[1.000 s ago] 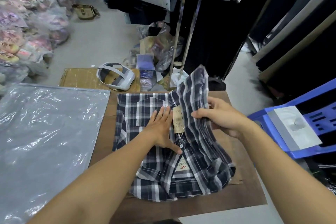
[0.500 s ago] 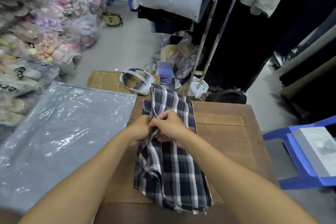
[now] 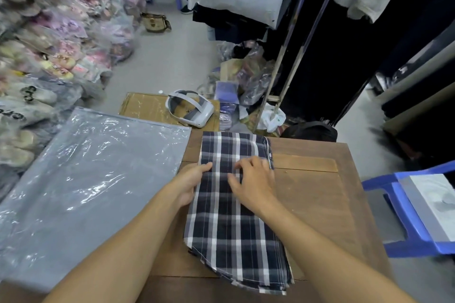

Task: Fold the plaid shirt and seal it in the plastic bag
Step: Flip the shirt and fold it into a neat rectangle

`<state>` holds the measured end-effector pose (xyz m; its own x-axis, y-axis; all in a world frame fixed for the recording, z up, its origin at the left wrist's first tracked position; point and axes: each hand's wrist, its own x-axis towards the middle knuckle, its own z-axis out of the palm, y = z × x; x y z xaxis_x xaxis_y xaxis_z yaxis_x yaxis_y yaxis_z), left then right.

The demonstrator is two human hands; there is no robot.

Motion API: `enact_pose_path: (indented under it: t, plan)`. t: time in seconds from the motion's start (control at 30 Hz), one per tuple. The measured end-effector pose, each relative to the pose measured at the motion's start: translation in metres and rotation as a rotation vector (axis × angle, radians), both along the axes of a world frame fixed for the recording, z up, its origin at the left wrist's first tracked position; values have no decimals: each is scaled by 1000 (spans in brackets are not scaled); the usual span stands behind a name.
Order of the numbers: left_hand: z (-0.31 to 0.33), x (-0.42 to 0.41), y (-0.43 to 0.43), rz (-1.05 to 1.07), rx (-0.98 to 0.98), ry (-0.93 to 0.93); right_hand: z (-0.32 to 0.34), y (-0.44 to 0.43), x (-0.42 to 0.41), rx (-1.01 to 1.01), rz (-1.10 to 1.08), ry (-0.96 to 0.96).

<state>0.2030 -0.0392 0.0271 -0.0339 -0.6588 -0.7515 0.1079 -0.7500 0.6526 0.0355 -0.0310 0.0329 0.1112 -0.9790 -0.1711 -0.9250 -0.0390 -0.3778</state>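
A: Looking at the head view, the plaid shirt (image 3: 236,206) lies as a long narrow strip down the wooden surface (image 3: 317,194). The left hand (image 3: 190,183) rests flat at its left edge and the right hand (image 3: 253,182) presses on top with loose fingers; neither is grasping anything.

B: Yeah, and the plastic bag (image 3: 81,187) lies just to the left. The fabric looks soft, light and floppy, so I'd pinch both corners of the near hem to fold it.

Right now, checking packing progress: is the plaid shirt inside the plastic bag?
No, the plaid shirt lies folded on the wooden table, beside the plastic bag.
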Motion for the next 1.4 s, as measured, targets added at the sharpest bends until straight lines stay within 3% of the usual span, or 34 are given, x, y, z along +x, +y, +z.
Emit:
enact_pose_path:
  t: [0.07, 0.2, 0.33, 0.4, 0.47, 0.57, 0.67, 1.0, 1.23, 1.4]
  plan:
    - [-1, -1, -2, -6, 31, -13, -11, 2, -16, -40, 18, 89]
    - [-8, -4, -5, -6, 8, -126, -36, 11, -36, 94, 119, 121]
    - [-12, -15, -7, -21, -255, -688, -43, 15, -37, 70, 133, 140]
    - [-8, -24, -6, -131, -556, -1041, -42, 8, -35, -14, 101, 108]
    - [-8, -32, -14, -371, -863, -1269, -40, -9, -35, -156, 66, 77]
    - [-25, -38, -34, -765, -941, -1262, -44, -41, -39, -158, 123, 144]
    - [-47, -31, -46, -896, -853, -1216, -56, -60, -45, -38, 208, 193]
    - [-65, -28, -46, -936, -810, -1232, -58, -52, -45, 66, 219, 189]
    - [-66, -29, -46, -940, -806, -1266, -38, 65, -49, 112, 197, 170]
    - [-66, -30, -45, -949, -795, -1272, -57, 82, -52, 29, 190, 162]
